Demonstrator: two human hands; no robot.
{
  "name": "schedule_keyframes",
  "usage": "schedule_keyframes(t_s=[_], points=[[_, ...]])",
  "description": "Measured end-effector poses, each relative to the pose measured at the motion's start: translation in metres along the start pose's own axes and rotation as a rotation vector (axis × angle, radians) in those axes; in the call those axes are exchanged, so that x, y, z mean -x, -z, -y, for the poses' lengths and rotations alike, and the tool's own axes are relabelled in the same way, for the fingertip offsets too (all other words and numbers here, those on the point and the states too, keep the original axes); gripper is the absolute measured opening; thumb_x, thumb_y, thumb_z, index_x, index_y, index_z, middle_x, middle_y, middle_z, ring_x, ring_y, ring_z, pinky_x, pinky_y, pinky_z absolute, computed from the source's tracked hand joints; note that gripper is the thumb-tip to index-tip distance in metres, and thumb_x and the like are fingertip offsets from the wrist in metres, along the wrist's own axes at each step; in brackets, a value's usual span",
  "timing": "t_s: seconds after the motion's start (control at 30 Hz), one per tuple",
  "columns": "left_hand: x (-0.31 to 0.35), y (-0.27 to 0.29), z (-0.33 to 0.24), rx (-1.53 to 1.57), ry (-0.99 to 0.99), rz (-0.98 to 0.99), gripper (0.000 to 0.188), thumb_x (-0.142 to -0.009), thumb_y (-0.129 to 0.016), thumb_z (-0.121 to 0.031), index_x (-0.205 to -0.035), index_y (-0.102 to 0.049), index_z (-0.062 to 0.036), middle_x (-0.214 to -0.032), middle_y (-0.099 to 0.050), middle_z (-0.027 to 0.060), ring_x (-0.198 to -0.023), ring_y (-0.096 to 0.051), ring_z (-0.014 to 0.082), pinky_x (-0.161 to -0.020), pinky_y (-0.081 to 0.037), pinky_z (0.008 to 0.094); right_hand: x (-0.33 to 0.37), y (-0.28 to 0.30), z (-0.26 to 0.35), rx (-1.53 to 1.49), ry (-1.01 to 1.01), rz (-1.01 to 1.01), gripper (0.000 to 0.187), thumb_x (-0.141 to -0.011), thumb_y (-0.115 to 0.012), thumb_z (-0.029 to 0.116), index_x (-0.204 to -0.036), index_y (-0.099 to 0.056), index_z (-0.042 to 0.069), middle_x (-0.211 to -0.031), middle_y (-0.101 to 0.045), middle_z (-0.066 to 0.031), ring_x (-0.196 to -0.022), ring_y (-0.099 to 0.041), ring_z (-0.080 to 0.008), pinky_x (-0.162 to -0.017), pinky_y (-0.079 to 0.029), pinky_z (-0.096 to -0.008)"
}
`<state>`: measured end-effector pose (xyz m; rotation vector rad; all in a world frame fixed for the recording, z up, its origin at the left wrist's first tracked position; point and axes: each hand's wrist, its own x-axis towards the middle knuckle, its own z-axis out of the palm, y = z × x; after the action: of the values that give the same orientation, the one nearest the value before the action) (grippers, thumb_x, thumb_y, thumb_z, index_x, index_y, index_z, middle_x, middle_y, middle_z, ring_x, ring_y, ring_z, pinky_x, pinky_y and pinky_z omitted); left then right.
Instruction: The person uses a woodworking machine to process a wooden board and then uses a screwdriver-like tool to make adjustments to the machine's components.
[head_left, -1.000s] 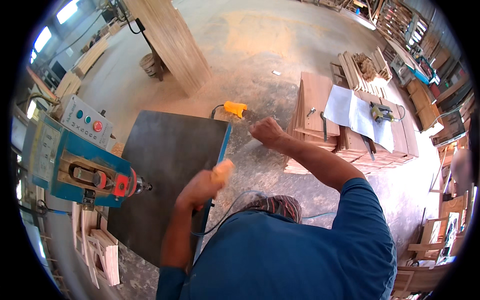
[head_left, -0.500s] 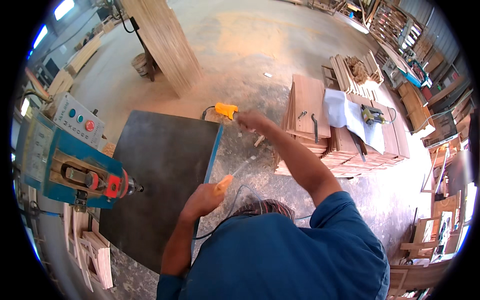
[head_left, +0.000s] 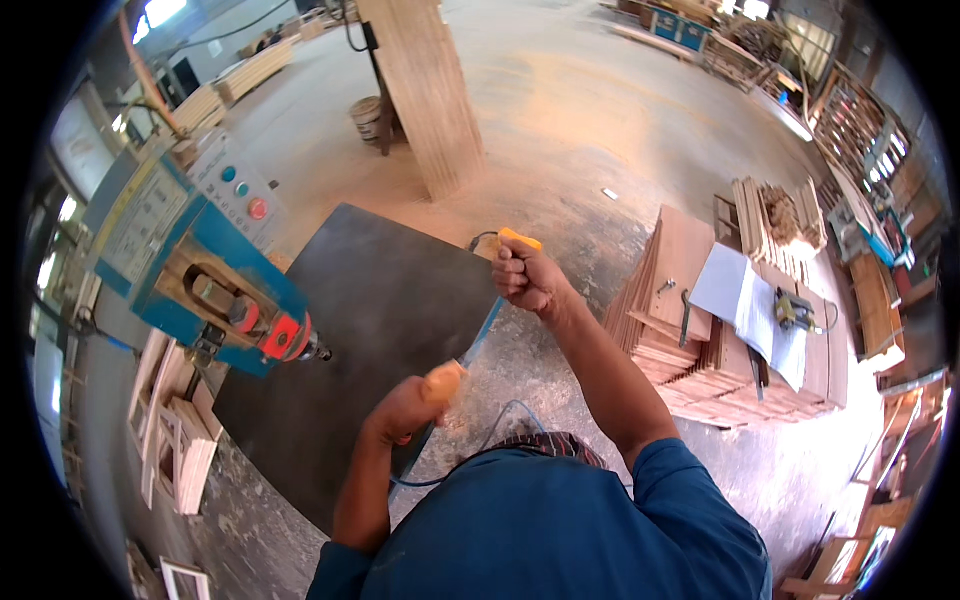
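Now that the right hand (head_left: 525, 279) has come to cover part of the yellow fitting (head_left: 522, 240) just beyond its curled fingers, I cannot tell whether they grip it; the left hand's (head_left: 401, 411) fingers clasp an orange handle (head_left: 443, 383).

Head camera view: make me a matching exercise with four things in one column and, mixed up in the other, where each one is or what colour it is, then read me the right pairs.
Column one:
1. Left hand
2. Right hand
3. White papers
4. Machine tabletop

Column two:
A. Lying on the stacked boards
B. Dark grey
C. Closed around an orange handle
D. Just below the yellow object in the picture

Right pairs: 1-C, 2-D, 3-A, 4-B.
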<state>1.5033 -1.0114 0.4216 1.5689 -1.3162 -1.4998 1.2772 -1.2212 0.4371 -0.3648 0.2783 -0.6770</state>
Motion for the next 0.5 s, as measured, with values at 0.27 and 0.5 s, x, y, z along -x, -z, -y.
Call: schedule_keyframes(t_s=[0.27,0.5], points=[[0.040,0.016,0.014,0.016,0.015,-0.112,0.022,-0.083,-0.068,-0.019,-0.090,-0.066,0.0014,-0.068,-0.064,0.0035,-0.061,-0.059,0.0100,-0.059,-0.047,0.0273,-0.021,-0.024,-0.044,0.215,-0.050,-0.146,0.032,-0.098,-0.050,0.029,-0.070,-0.044,0.016,-0.051,-0.028,0.0073,-0.041,-0.023,-0.0059,-0.038,-0.019,-0.0227],[0.071,0.020,0.029,0.035,-0.040,-0.002,0.030,-0.085,-0.066,-0.028,-0.095,-0.067,-0.0010,-0.069,-0.064,0.0073,-0.064,-0.060,0.0145,-0.065,-0.049,0.0318,-0.035,-0.032,-0.077,0.385,-0.057,-0.210,0.032,-0.099,-0.049,0.029,-0.070,-0.045,0.014,-0.053,-0.033,0.0050,-0.041,-0.025,-0.0070,-0.039,-0.021,-0.0231]])
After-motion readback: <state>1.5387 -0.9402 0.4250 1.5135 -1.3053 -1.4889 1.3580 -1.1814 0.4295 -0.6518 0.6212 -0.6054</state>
